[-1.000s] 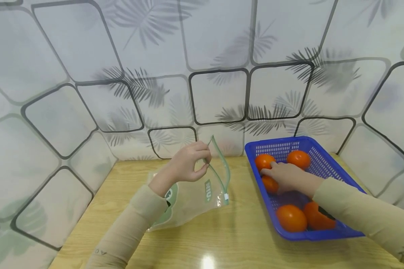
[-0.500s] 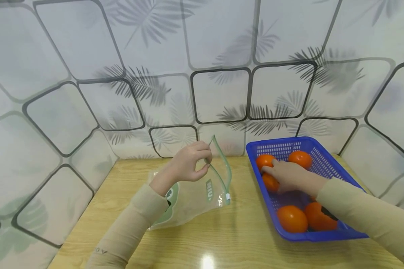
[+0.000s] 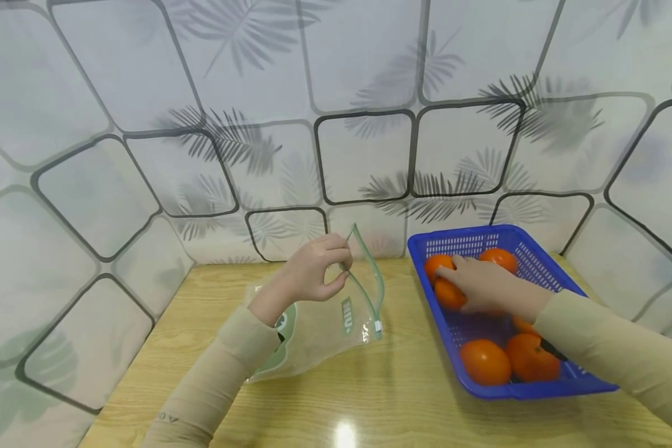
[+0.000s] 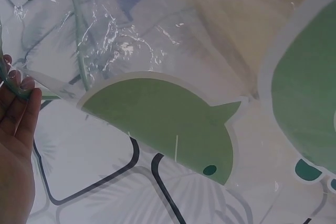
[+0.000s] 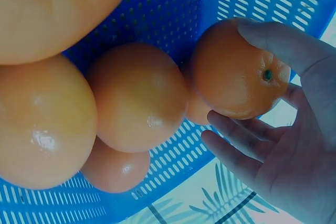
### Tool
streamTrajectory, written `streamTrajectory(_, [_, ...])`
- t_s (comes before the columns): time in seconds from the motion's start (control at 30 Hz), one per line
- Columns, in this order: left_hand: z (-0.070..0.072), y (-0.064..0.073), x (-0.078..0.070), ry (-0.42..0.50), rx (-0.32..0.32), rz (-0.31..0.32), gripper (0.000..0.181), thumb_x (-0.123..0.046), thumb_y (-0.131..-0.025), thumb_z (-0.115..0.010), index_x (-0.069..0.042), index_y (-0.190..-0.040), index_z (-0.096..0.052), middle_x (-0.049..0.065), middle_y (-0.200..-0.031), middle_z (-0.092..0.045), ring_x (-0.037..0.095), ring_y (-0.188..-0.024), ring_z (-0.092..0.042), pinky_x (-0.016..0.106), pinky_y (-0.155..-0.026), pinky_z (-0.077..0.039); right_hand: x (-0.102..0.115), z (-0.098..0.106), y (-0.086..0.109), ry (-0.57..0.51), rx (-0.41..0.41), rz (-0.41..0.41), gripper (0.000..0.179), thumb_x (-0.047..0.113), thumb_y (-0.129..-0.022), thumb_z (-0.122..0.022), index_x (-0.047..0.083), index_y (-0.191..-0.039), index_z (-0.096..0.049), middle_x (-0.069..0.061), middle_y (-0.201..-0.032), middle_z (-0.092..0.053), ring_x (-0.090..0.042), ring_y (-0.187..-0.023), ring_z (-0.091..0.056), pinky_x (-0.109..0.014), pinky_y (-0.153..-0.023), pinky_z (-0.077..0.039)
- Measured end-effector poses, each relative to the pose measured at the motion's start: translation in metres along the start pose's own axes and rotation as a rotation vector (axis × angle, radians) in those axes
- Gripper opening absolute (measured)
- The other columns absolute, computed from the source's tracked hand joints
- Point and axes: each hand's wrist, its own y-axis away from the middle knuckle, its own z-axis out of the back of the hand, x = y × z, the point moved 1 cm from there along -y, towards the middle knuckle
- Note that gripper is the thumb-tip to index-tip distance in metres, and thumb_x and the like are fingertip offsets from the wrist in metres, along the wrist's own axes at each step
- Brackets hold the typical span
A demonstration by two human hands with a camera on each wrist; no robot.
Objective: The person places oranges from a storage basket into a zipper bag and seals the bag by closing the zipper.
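My left hand (image 3: 316,267) pinches the green zip edge of a clear slider bag (image 3: 319,339), whose mouth stands spread apart. In the left wrist view, the left fingers (image 4: 23,111) hold that edge beside the bag's green printed animal shape (image 4: 163,124). My right hand (image 3: 484,286) reaches into a blue plastic basket (image 3: 462,379) of oranges. Thumb and fingers curl round one orange (image 5: 231,77) with a green stem spot, plain in the right wrist view. In the head view, the right hand and forearm partly cover the fruit beneath.
Other oranges lie in the basket, including a near pair, one orange (image 3: 484,363) and another orange (image 3: 532,358). The wooden table (image 3: 414,410) meets a wall (image 3: 364,155) with a leaf-and-frame print behind. The bag's white slider (image 3: 378,326) sits at its right corner.
My right hand has shifted slightly right within the basket, its fingers now round an orange. The left hand and the bag have stayed nearly still.
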Motion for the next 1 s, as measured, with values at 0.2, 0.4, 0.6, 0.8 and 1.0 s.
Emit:
streamTrajectory(0.2, [-0.001, 0.000, -0.001, -0.001, 0.008, 0.009, 0.007, -0.006, -0.084, -0.071, -0.010, -0.087, -0.066, 0.001, -0.090, -0.064, 0.018, -0.085, -0.059, 0.034, -0.079, -0.055, 0.000, 0.003, 0.002, 0.016, -0.015, -0.004, 0.073, 0.032, -0.074, -0.095, 0.013, -0.134, -0.059, -0.029, -0.122, -0.060, -0.039, -0.093, -0.067, -0.045, -0.062, -0.057])
streamTrajectory(0.4, [-0.002, 0.000, -0.003, 0.000, 0.016, 0.015, 0.007, -0.006, -0.085, -0.071, -0.010, -0.088, -0.067, 0.001, -0.091, -0.065, 0.017, -0.086, -0.060, 0.033, -0.079, -0.056, 0.001, 0.008, 0.004, 0.026, -0.040, 0.006, 0.070, 0.031, -0.073, -0.095, 0.014, -0.130, -0.060, -0.025, -0.117, -0.060, -0.036, -0.090, -0.065, -0.045, -0.062, -0.057])
streamTrajectory(0.6, [-0.001, -0.001, -0.002, -0.004, 0.007, 0.013, 0.007, -0.006, -0.084, -0.071, -0.010, -0.088, -0.067, 0.001, -0.091, -0.065, 0.017, -0.086, -0.060, 0.033, -0.077, -0.056, 0.001, 0.013, 0.005, 0.023, -0.040, -0.001, 0.070, 0.030, -0.073, -0.095, 0.014, -0.131, -0.060, -0.026, -0.115, -0.059, -0.036, -0.091, -0.064, -0.045, -0.063, -0.057])
streamTrajectory(0.8, [-0.002, -0.001, -0.003, -0.002, 0.007, 0.010, 0.006, -0.007, -0.085, -0.071, -0.010, -0.088, -0.067, 0.001, -0.090, -0.065, 0.018, -0.086, -0.060, 0.033, -0.077, -0.056, 0.000, 0.016, 0.006, 0.032, -0.068, 0.014, 0.071, 0.029, -0.071, -0.096, 0.013, -0.131, -0.061, -0.022, -0.109, -0.057, -0.032, -0.086, -0.063, -0.044, -0.063, -0.057])
streamTrajectory(1.0, [-0.002, -0.001, -0.003, 0.002, 0.007, 0.011, 0.006, -0.007, -0.084, -0.071, -0.010, -0.087, -0.067, 0.001, -0.090, -0.065, 0.018, -0.085, -0.060, 0.034, -0.077, -0.056, 0.002, 0.024, 0.009, 0.000, -0.096, 0.023, 0.070, 0.026, -0.071, -0.096, 0.014, -0.131, -0.061, -0.017, -0.104, -0.056, -0.029, -0.083, -0.059, -0.043, -0.063, -0.056])
